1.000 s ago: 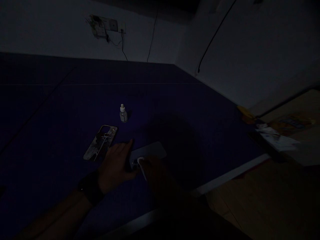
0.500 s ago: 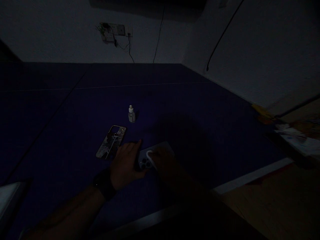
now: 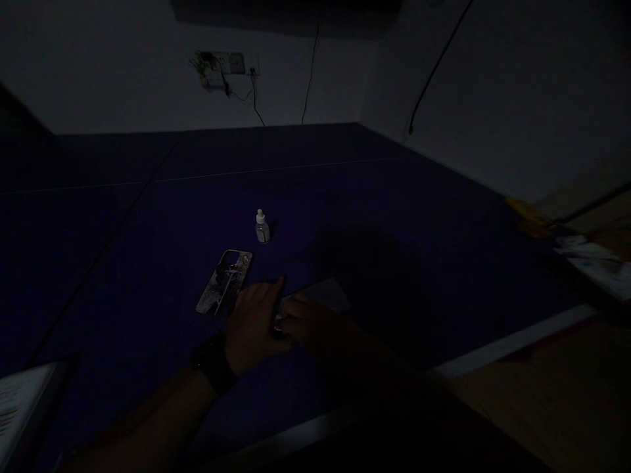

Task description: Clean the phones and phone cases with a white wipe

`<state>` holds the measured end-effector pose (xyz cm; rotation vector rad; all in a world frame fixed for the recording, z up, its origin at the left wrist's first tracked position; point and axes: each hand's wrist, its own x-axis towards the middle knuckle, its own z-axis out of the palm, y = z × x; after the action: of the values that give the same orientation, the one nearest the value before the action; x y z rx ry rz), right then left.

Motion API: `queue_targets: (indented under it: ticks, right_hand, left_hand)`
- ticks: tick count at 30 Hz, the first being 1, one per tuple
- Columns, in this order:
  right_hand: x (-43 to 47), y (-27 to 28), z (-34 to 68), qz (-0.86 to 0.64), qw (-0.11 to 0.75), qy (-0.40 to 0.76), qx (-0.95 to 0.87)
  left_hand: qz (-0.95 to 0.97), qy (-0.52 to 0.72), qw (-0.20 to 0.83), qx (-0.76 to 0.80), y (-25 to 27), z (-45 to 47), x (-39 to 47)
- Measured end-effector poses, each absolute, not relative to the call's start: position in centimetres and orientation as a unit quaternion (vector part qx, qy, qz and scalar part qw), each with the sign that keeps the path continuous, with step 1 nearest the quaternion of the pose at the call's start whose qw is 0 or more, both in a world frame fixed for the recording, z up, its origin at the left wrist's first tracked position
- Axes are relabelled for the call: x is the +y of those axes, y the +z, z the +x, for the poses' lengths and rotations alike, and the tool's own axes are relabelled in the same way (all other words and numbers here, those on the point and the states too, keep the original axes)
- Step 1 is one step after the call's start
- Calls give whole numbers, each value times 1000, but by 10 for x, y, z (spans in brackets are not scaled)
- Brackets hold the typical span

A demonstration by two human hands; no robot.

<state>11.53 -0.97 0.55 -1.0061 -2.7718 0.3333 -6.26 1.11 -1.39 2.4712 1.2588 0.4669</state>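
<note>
A grey phone [image 3: 323, 293] lies back up on the dark blue table, its camera end towards my left hand. My left hand [image 3: 254, 325], with a dark watch [image 3: 215, 364] on the wrist, closes round that end, thumb on the near side and fingers on the far side. My right hand [image 3: 308, 322] presses curled fingers over the camera area; the white cloth seen under it earlier is almost wholly hidden now. Left of the phone lies a patterned phone case [image 3: 225, 282] with a camera cutout. Beyond the case stands a small dropper bottle [image 3: 262, 228] with a white cap.
The room is very dark. At the left front edge lies a book or pad with a printed page [image 3: 20, 401]. Bags and papers [image 3: 591, 256] sit at the right edge. A wall socket panel [image 3: 224, 64] with cables hangs on the back wall.
My right hand has slid left over the phone's cameras, covering them and the white cloth. My left hand keeps its hold. The view has shifted slightly.
</note>
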Motion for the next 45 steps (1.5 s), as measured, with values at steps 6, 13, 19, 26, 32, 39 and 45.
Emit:
queue_targets:
  ticks: [6, 13, 19, 26, 32, 39, 45]
  right_hand:
    - [-14, 1, 149, -336, 105, 159, -922]
    - [-29, -14, 200, -521, 108, 67, -844]
    - [-54, -27, 143, -502, 147, 94, -847]
    - [-42, -15, 185, -623, 44, 74, -778]
    - [-19, -4, 205, -623, 39, 66, -778]
    - [11, -3, 131, -537, 37, 114, -835]
    - [9, 0, 97, -503, 48, 129, -853]
  left_hand:
    - [868, 182, 162, 434, -14, -64, 10]
    - [866, 194, 158, 433, -15, -64, 11]
    - [872, 199, 149, 421, -16, -66, 11]
    - [875, 204, 149, 414, -17, -66, 11]
    - [876, 203, 149, 412, -18, -67, 11]
    - [873, 199, 153, 418, -18, -67, 11]
    - [873, 184, 151, 425, -17, -66, 12]
